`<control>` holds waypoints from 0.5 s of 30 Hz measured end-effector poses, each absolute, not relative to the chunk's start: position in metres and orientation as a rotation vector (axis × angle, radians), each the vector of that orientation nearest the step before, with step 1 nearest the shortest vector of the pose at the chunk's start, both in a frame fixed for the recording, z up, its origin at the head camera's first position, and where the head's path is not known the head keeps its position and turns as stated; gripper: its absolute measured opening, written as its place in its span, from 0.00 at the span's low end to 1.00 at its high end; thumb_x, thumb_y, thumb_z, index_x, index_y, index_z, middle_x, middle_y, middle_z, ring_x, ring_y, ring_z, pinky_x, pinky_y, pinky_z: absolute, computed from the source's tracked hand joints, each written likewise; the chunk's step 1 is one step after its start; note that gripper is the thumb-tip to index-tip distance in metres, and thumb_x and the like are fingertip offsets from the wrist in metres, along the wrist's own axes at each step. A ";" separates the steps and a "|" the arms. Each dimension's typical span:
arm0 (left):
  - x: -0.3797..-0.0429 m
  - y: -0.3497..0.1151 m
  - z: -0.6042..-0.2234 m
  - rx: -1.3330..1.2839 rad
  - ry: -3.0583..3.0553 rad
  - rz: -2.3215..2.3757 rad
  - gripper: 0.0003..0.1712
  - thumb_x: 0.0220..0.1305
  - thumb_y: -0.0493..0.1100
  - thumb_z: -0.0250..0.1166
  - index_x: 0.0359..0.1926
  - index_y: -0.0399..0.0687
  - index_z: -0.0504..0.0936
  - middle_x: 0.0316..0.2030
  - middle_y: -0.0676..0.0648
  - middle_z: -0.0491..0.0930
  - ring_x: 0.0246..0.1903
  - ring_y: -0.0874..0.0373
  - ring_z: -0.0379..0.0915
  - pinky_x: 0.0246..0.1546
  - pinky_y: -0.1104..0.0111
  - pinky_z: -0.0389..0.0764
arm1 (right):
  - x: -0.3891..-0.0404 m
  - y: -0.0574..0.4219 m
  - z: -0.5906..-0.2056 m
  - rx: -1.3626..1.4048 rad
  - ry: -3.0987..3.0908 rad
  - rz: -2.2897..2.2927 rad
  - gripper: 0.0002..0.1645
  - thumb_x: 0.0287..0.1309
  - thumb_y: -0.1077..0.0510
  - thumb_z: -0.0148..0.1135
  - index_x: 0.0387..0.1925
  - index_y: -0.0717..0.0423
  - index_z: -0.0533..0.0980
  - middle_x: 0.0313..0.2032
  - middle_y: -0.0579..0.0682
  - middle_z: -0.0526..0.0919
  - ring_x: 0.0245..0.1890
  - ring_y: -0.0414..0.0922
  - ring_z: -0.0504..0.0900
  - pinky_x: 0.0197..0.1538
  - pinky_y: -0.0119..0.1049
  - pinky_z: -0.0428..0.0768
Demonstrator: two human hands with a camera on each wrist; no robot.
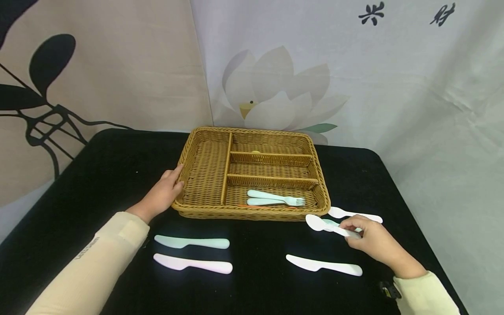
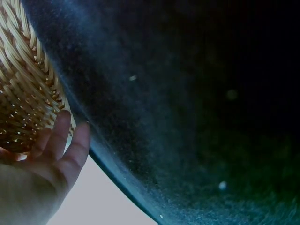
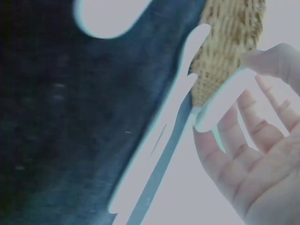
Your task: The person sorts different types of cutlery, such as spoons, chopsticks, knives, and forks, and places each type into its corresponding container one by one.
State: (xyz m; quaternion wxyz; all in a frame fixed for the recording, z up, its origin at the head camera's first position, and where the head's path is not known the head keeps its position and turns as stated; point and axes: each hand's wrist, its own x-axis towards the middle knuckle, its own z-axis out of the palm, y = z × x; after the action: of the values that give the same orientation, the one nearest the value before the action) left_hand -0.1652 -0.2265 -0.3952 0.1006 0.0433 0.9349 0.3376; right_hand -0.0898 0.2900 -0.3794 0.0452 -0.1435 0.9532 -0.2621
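Observation:
My right hand [image 1: 368, 238] pinches the handle of a white spoon [image 1: 316, 222] in front of the basket's right corner, bowl pointing left. A mint-green piece of cutlery [image 1: 330, 222] shows just behind that spoon; whether the fingers hold it too, I cannot tell. Fairly straight fingers of my left hand [image 1: 159, 197] rest against the left side of a woven basket [image 1: 252, 211]. The left wrist view has those fingertips [image 2: 61, 123] on the outer wicker wall. Inside the front right compartment lie two mint-green utensils, one a fork [image 1: 295, 201].
A white utensil [image 1: 354, 214] lies beside the basket's right corner. On the black table [image 1: 256, 271] are a mint-green knife [image 1: 193, 242], a pale pink knife [image 1: 193, 263] and a white knife [image 1: 324, 265]. A printed cloth [image 1: 413, 96] hangs behind.

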 end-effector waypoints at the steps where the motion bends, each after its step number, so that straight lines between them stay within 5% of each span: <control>1: -0.165 -0.227 -0.395 0.129 2.767 0.992 0.35 0.76 0.45 0.40 0.76 0.41 0.37 0.65 0.31 0.51 0.59 0.38 0.58 0.63 0.39 0.57 | -0.091 0.290 -0.377 -0.449 2.921 -0.810 0.14 0.46 0.70 0.66 0.36 0.54 0.82 0.34 0.45 0.80 0.31 0.39 0.73 0.31 0.31 0.77; 15: -0.166 -0.228 -0.395 0.140 2.768 0.998 0.35 0.76 0.44 0.41 0.76 0.41 0.38 0.64 0.31 0.52 0.58 0.38 0.59 0.62 0.39 0.58 | -0.120 0.281 -0.343 -0.532 3.038 -0.838 0.14 0.49 0.71 0.66 0.39 0.58 0.82 0.36 0.49 0.79 0.36 0.44 0.73 0.36 0.35 0.77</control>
State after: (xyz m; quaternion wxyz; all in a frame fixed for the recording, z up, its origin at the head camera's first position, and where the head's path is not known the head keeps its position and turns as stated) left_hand -0.1657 -0.2285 -0.3955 0.0977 0.0474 0.9351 0.3372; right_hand -0.1199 0.2806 -0.3435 -0.0271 -0.1664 0.9502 -0.2621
